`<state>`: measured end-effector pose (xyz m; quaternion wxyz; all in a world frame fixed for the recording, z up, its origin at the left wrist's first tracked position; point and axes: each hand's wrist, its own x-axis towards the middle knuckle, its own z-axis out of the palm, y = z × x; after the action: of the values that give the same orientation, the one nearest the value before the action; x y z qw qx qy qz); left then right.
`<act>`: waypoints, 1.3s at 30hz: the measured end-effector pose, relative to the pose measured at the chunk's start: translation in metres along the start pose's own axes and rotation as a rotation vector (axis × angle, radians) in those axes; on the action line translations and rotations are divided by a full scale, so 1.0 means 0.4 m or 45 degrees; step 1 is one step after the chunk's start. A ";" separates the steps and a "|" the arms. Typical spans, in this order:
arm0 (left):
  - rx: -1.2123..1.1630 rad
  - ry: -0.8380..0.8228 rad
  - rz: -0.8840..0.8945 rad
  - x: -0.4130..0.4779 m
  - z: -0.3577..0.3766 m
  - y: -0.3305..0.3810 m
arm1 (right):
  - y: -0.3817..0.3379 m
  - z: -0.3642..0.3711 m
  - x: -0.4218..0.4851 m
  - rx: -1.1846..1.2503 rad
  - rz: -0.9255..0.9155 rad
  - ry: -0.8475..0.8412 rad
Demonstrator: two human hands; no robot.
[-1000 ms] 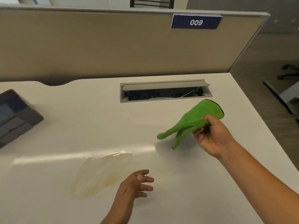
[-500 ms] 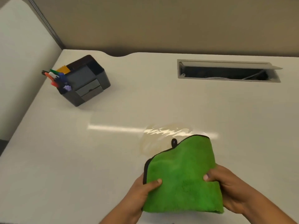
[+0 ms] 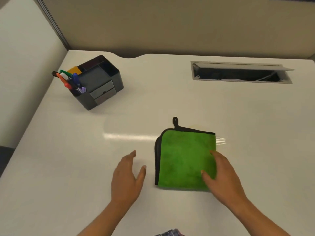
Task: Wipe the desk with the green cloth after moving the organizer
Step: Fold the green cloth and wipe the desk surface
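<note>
The green cloth (image 3: 184, 159), folded into a square with a black edge and hanging loop, lies flat on the white desk (image 3: 68, 167) in front of me. My right hand (image 3: 223, 178) rests palm-down on the cloth's right side and presses it onto the desk. My left hand (image 3: 127, 176) hovers open just left of the cloth, apart from it. A thin wet streak (image 3: 220, 141) shows at the cloth's upper right edge. The black organizer (image 3: 97, 82), with pens and markers in it, stands at the far left of the desk.
An open cable hatch (image 3: 238, 73) is sunk into the desk at the back right. A beige partition (image 3: 170, 23) closes the back. A second panel (image 3: 20, 65) runs along the left edge.
The cloth went from bunched in my right hand, to held in both hands, to lying flat over the spill. My left hand has let go and drawn back to the left.
</note>
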<state>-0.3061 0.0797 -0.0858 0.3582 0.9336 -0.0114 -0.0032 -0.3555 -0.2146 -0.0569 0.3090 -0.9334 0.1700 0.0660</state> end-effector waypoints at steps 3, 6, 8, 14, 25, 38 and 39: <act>0.188 0.020 0.021 0.063 -0.015 -0.056 | -0.075 0.063 0.061 -0.159 -0.157 0.033; 0.383 -0.013 0.007 0.127 -0.020 -0.102 | -0.136 0.133 0.126 -0.467 -0.165 -0.116; 0.463 -0.039 0.000 0.140 -0.011 -0.127 | -0.143 0.181 0.140 -0.636 -0.178 -0.169; 0.510 -0.044 -0.029 0.140 0.010 -0.145 | -0.121 0.219 0.148 -0.711 -0.229 -0.043; 0.475 -0.024 -0.045 0.148 0.009 -0.139 | -0.269 0.236 0.479 -0.705 -0.148 0.053; 0.403 0.000 -0.024 0.143 0.001 -0.140 | -0.084 0.235 0.026 -0.744 -0.882 -0.325; 0.408 -0.011 -0.029 0.143 0.001 -0.141 | -0.061 0.217 0.029 -0.759 -0.891 -0.341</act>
<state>-0.2480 0.1198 -0.1237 0.2047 0.9788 -0.0027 -0.0092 -0.3376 -0.1476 -0.1154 0.0508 -0.9658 -0.2220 0.1238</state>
